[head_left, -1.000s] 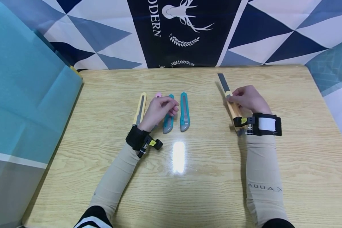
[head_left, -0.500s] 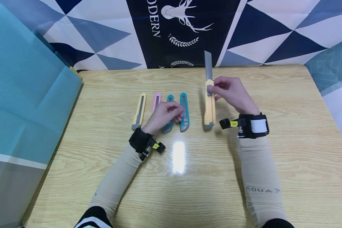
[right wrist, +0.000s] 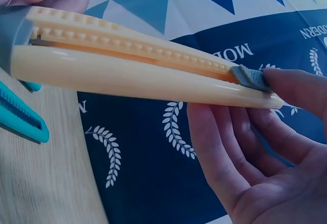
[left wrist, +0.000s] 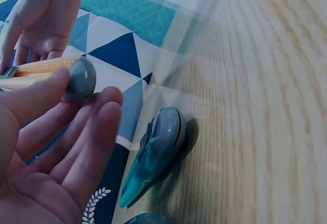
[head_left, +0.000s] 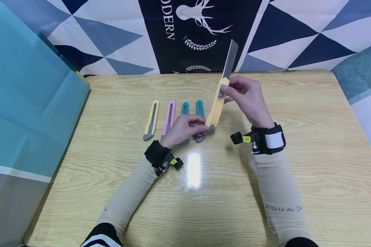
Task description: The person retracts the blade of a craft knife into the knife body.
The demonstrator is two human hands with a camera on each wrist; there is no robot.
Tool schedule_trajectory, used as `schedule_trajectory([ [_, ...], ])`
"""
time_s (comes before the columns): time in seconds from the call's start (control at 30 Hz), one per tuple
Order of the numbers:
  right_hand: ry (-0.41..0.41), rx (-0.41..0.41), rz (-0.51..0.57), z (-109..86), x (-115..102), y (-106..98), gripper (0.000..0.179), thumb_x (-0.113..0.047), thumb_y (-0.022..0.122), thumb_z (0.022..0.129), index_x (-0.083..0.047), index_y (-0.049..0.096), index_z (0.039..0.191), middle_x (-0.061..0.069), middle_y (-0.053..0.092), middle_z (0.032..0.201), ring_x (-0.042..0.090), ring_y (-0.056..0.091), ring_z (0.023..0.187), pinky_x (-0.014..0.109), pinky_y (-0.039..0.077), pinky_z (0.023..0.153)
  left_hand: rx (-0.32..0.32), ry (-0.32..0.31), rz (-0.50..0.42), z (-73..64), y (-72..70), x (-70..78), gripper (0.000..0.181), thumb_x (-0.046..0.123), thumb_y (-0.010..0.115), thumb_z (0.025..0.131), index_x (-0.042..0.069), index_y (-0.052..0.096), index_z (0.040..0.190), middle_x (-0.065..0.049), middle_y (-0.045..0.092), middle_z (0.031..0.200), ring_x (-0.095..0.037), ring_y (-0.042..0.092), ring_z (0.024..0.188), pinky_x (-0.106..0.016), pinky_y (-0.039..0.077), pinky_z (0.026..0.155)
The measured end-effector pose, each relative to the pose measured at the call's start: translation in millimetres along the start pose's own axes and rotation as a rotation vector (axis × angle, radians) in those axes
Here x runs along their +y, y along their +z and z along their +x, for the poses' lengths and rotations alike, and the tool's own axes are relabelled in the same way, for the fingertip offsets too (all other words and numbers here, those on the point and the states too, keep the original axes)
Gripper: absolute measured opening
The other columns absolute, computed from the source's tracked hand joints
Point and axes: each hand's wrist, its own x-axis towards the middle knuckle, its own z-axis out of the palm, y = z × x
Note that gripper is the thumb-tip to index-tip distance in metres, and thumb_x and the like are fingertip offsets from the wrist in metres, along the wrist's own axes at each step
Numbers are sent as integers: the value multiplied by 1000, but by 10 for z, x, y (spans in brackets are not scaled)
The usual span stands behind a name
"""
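My right hand (head_left: 249,99) holds a pale yellow utility knife (head_left: 216,109) raised above the table, its thumb on the grey slider (right wrist: 250,77). The long metal blade (head_left: 230,58) is extended and points up and away. At the knife's grey end cap (left wrist: 82,78), my left hand (head_left: 183,130) pinches with thumb and fingers. Below the left hand lie two teal utility knives (head_left: 199,108), partly covered by it in the head view. A pink utility knife (head_left: 170,116) and another yellow utility knife (head_left: 151,120) lie further left, blades retracted.
The wooden table (head_left: 228,206) meets a patterned cloth backdrop (head_left: 290,37) at its far edge. A blue covered panel (head_left: 34,89) rises along the left side. Wrist cameras (head_left: 236,138) jut inward from both wrists.
My right hand has lifted the yellow knife off the right side and brought it leftward, its blade tip rising. My left hand has shifted right and taken hold of the knife's grey end.
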Motion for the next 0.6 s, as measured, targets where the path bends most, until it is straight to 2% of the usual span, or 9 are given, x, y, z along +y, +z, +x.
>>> schedule_trajectory([
  [0.13,-10,-8,-4,-10,-21,12,22,-13,65,88,2,65,104,13,63,94,28,60,79,24,59,62,18,-20,-34,-4,10,2,15,0,61,88,-9,62,100,-28,66,87,-32,64,77,-51,56,72],
  [0.4,2,18,-70,-28,-53,23,27,-21,57,93,3,67,103,13,64,87,25,61,77,26,59,61,60,-32,-3,3,24,2,14,0,63,86,-8,64,97,-23,68,85,-28,65,76,-50,56,72],
  [0.6,78,-34,-79,-26,-48,18,36,-28,52,95,5,65,105,13,65,89,26,63,79,28,60,62,77,-38,25,10,40,-6,13,0,65,85,-7,66,96,-20,69,83,-25,66,74,-46,57,71],
])
